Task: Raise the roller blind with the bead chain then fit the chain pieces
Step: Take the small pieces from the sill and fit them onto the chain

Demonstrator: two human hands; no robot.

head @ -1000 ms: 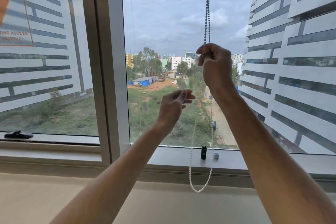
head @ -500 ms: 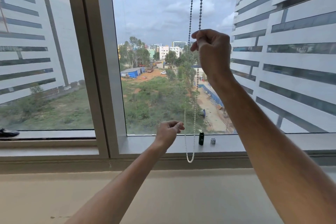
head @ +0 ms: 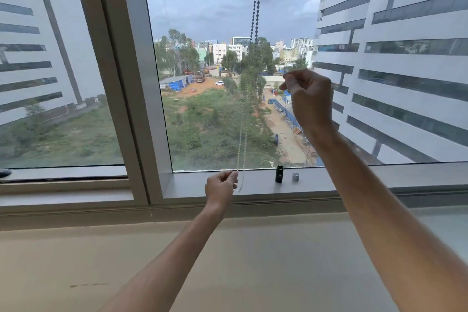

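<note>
Window sill (head: 253, 185) | bead chain (head: 256, 2) hangs vertical | left hand (head: 220, 188) pinches its bottom loop | right hand (head: 310, 99) curled, empty, right of chain.

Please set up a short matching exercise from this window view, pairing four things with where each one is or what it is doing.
Things:
1. left hand
2. right hand
3. black piece
4. small grey piece

Descriptions:
A. raised beside the chain, fingers curled, away from it
B. standing upright on the window sill
C. low at the sill, pinching the bead chain near its bottom loop
D. the rightmost piece on the sill

Pairs: 1-C, 2-A, 3-B, 4-D
</note>
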